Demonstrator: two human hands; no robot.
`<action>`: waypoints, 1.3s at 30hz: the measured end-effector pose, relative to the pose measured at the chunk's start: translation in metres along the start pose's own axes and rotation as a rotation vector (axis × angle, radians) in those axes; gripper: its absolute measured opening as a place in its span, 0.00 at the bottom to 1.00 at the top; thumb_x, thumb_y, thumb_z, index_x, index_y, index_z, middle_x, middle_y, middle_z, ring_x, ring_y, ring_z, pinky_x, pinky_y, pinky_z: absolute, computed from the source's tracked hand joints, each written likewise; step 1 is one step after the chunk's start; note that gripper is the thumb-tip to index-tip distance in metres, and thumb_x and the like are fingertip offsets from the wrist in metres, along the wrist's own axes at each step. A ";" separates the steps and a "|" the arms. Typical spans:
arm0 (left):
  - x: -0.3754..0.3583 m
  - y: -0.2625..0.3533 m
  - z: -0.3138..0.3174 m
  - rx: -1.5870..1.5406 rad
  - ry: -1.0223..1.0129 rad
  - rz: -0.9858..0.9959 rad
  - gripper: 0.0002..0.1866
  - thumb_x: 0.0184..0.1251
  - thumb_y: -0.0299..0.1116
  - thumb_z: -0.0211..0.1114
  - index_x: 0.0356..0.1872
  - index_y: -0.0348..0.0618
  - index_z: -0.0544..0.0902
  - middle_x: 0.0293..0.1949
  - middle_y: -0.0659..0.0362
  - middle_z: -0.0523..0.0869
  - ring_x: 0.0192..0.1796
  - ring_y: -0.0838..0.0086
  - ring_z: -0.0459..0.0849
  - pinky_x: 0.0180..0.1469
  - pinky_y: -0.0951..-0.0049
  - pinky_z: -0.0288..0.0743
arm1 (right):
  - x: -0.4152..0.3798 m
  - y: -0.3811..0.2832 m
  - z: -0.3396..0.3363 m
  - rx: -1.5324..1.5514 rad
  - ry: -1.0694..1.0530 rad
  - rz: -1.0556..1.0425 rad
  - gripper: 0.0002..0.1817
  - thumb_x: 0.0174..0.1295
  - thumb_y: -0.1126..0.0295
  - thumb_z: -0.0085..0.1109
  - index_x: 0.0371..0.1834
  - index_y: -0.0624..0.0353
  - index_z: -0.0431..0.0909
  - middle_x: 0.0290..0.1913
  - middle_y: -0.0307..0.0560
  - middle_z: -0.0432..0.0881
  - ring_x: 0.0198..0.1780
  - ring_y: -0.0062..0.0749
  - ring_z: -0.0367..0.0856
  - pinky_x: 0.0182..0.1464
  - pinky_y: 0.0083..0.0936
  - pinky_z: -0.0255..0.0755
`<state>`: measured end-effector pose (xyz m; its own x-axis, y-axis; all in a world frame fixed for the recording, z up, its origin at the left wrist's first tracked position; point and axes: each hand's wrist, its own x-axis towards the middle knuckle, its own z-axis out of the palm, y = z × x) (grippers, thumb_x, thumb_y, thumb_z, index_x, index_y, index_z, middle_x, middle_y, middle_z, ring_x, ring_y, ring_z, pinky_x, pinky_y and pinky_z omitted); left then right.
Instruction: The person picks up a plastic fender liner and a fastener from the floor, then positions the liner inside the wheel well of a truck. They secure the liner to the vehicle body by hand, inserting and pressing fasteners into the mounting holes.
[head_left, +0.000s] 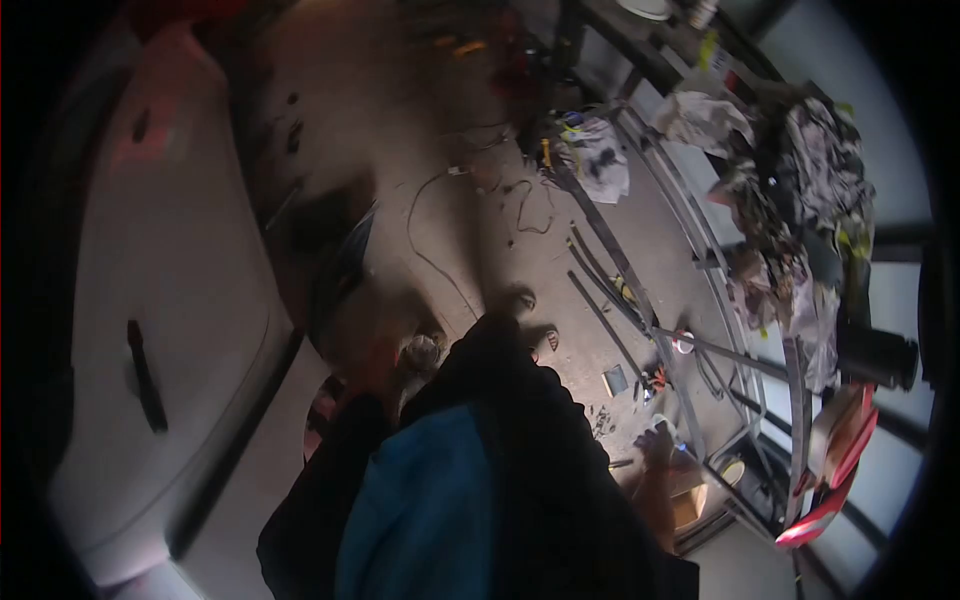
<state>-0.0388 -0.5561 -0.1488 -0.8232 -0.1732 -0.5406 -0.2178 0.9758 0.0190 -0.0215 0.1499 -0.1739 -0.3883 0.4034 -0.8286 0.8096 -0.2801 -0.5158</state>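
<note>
My left hand [376,366] is a dark, reddish blur in front of my body, low on the left. Right beside it shows a round, pale, shiny thing [421,350]; whether my fingers hold it I cannot make out. On the other side my right hand [656,440] hangs low with its fingers loosely apart, and nothing shows in it. Below that hand lies an open cardboard box [688,505]. Small dark bits [601,420] and a small square piece [615,381] lie on the floor close by.
A white car body panel with a door handle [146,378] fills the left side. A cable [412,222] snakes over the floor. To the right, a metal rack frame [612,240] bears crumpled wrapping [828,165]; dark strips [605,318] lie beside it. A red-and-white item [838,450] hangs at the far right.
</note>
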 end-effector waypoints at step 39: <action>0.097 -0.063 0.062 -0.770 0.097 -0.541 0.14 0.71 0.43 0.62 0.52 0.53 0.86 0.56 0.48 0.85 0.55 0.52 0.84 0.58 0.54 0.78 | 0.038 -0.269 0.507 -0.875 -0.434 -0.012 0.25 0.71 0.48 0.54 0.60 0.55 0.72 0.49 0.50 0.80 0.46 0.52 0.84 0.50 0.54 0.80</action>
<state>-0.0726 -0.6259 -0.2551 -0.5416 -0.6208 -0.5668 -0.8406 0.4095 0.3546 -0.4772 -0.2010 -0.1772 -0.3849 -0.0025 -0.9230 0.7773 0.5383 -0.3256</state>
